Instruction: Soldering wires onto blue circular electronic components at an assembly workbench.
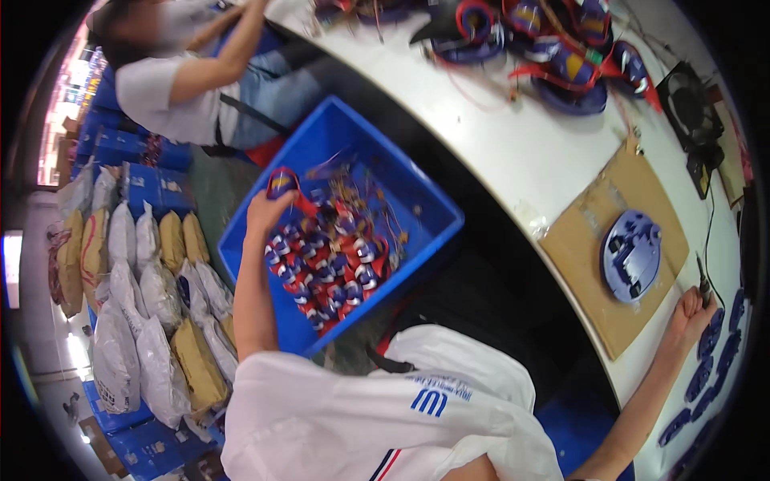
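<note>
Over a blue bin [421, 210], the left hand [269, 210] grips a red-and-blue part [281, 182], the right hand [687, 317] seemingly a slim tool [705, 287]; one purple shell [632, 256] lies on cardboard [584, 240], heaped parts [329, 260] apparently left to do.

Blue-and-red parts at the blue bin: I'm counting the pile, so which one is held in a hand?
The part gripped by the left hand; the other parts lie heaped together inside the blue bin.
</note>
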### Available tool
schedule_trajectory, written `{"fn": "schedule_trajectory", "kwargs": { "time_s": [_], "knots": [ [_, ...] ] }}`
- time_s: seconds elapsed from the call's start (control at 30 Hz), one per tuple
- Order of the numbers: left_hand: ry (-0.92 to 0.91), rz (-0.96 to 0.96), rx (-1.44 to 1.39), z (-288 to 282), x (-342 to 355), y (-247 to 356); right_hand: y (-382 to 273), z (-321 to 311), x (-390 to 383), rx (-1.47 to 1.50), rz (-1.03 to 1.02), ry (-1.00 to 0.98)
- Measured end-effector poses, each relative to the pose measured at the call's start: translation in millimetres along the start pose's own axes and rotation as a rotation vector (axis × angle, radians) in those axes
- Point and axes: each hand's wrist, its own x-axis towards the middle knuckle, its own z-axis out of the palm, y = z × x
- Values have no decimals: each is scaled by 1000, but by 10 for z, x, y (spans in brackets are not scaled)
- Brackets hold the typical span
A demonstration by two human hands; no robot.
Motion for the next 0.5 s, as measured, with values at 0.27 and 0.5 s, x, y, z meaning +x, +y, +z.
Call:
{"fn": "schedule_trajectory", "kwargs": {
  "time_s": [0.27, 0.5],
  "knots": [
    [271, 388, -20, -1395, -1187, 1559, -159, 90, -336, 161, -90, -122],
    [96, 976, -570, -1758, -1514, 2772, -595, -517, -44, 320, -337, 14]
  ]
}}
